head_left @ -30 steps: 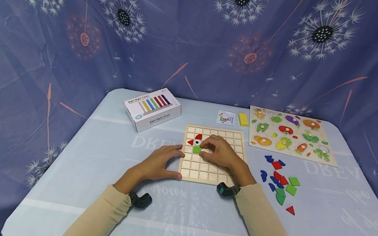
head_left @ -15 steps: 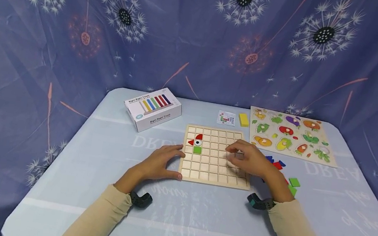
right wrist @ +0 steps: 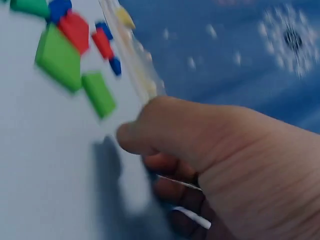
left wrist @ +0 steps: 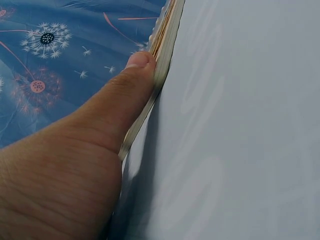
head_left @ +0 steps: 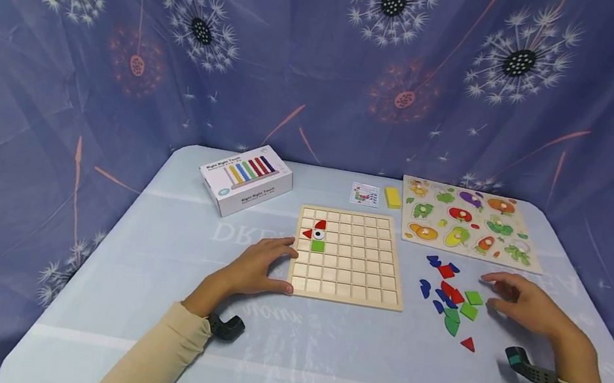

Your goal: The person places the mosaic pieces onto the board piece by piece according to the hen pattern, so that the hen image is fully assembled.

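Observation:
A wooden grid board [head_left: 354, 275] lies mid-table. On its upper left sit a red quarter-round piece [head_left: 321, 225], a small red triangle [head_left: 307, 234], a white eye piece [head_left: 316, 238] and a green square [head_left: 318, 246]. My left hand [head_left: 256, 268] rests along the board's left side, fingers extended; in the left wrist view its thumb [left wrist: 122, 95] touches the edge. To the right, my right hand [head_left: 531, 306] hovers over the table with loosely bent fingers, holding nothing. Just left of its fingertips lie two green squares [head_left: 468, 311], also seen green [right wrist: 59, 59] and blurred in the right wrist view.
Loose blue half-rounds [head_left: 425, 288], red pieces [head_left: 446, 271], green leaf-like pieces [head_left: 450, 325] and a red triangle [head_left: 468, 343] are scattered right of the board. Behind stand a white box [head_left: 255, 194], a pattern card [head_left: 365, 194], a yellow block [head_left: 393, 198] and a vegetable puzzle [head_left: 472, 239].
My right hand has left the green square on the board and moved right, past the loose pieces to their far side. The left hand stays at the board's edge.

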Available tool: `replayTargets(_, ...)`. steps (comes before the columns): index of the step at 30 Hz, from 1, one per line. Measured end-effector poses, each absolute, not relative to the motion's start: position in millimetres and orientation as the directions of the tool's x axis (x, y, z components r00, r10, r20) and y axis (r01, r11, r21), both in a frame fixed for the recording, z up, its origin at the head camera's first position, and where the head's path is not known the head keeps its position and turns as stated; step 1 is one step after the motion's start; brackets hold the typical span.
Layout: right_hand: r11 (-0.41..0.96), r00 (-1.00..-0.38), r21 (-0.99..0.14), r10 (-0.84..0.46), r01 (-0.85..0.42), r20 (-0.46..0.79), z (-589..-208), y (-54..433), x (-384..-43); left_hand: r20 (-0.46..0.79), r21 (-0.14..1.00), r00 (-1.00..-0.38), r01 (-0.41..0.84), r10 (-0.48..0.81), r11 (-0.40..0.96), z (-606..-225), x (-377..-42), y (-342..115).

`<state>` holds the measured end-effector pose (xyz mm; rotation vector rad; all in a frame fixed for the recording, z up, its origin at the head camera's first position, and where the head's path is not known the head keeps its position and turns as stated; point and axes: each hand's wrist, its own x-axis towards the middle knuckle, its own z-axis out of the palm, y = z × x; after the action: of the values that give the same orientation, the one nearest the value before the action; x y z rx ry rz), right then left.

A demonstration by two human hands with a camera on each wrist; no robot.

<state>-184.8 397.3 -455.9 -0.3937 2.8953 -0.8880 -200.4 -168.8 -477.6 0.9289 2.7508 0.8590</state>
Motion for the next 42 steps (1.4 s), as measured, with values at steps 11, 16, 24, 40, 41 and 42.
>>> replayTargets(11,0.762,-0.976,-0.618,-0.215,-0.197,0.046,-480.2,410.1,-172.8,0.090,0.559,-0.795,0.539,0.600,0.630,-476.6,-201.1,-166.9)
replayTargets(16,0.765,-0.976,-0.624,-0.216,-0.158,-0.018,-479.0,405.0,-172.5,0.079,0.560,-0.797,0.532,0.598,0.635,-476.0,-200.3,-167.7)
replayTargets(24,0.775,-0.975,-0.619,-0.210,-0.124,-0.068,-477.6,400.2,-175.4,0.030,0.554,-0.816,0.495,0.578,0.670,-477.6,-200.4,-168.4)
replayTargets(40,0.775,-0.982,-0.614,-0.189,-0.151,0.003,-480.8,396.6,-178.8,-0.008,0.560,-0.837,0.450,0.547,0.696,-476.4,-199.8,-167.4)
replayTargets(41,0.776,-0.982,-0.610,-0.188,-0.158,0.015,-481.5,396.9,-178.6,-0.007,0.560,-0.837,0.450,0.548,0.695,-476.4,-199.8,-167.5)
replayTargets(42,0.777,-0.982,-0.608,-0.187,-0.165,0.028,-482.3,397.2,-178.5,-0.007,0.560,-0.836,0.451,0.549,0.695,-476.4,-199.7,-167.5)
